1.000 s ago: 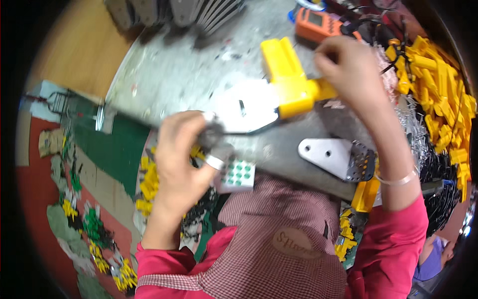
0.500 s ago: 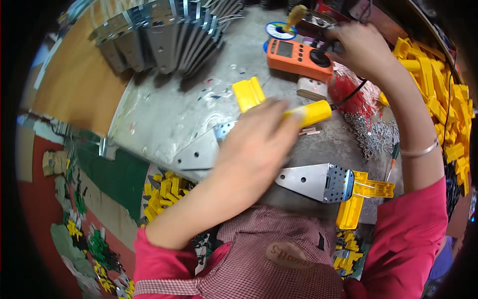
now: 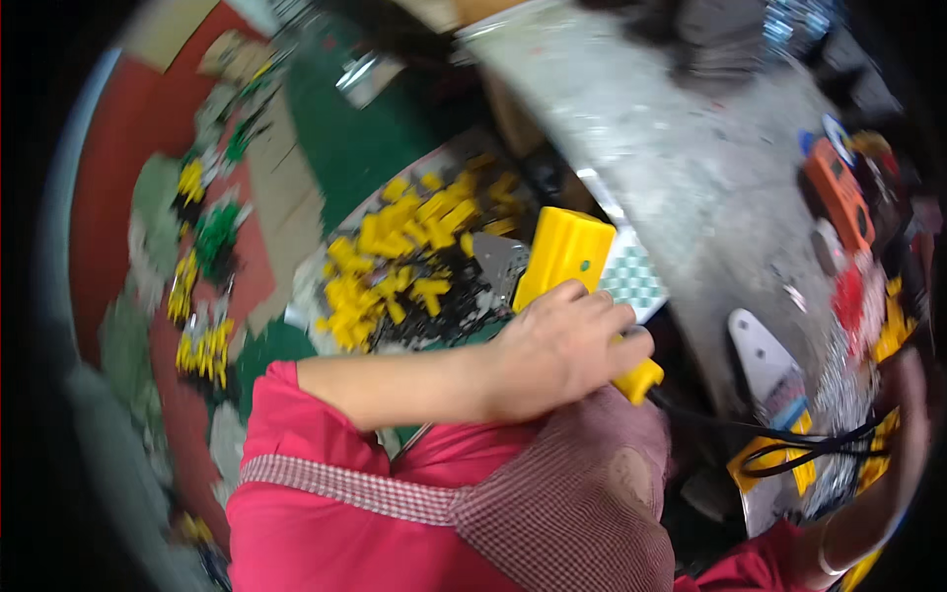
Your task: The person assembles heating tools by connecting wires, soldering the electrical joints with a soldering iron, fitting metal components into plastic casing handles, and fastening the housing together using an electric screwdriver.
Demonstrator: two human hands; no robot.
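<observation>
My left hand (image 3: 562,345) is closed round the handle of a yellow corded tool (image 3: 564,247), in front of my apron. A perforated metal plate (image 3: 498,259) shows at the tool's far left side; its join to the tool is partly hidden. From the handle's near end a black cord (image 3: 710,422) runs right and loops near my right forearm. Close to the right rim, my right hand (image 3: 903,390) is blurred, and its fingers cannot be made out. Nearby on the bench lies another tapered metal plate (image 3: 764,353) with yellow handle parts (image 3: 774,459).
Left of the bench, a heap of yellow-handled pieces (image 3: 395,252) lies low down. An orange multimeter (image 3: 838,192) stands on the grey bench (image 3: 681,168), near red wires (image 3: 848,296) and small metal parts (image 3: 838,370). Dark stacked plates (image 3: 720,44) are at the back.
The view has swung left and down. My left hand has carried the yellow tool off the bench toward the heap. My right hand has left the multimeter and come nearer, to the right rim.
</observation>
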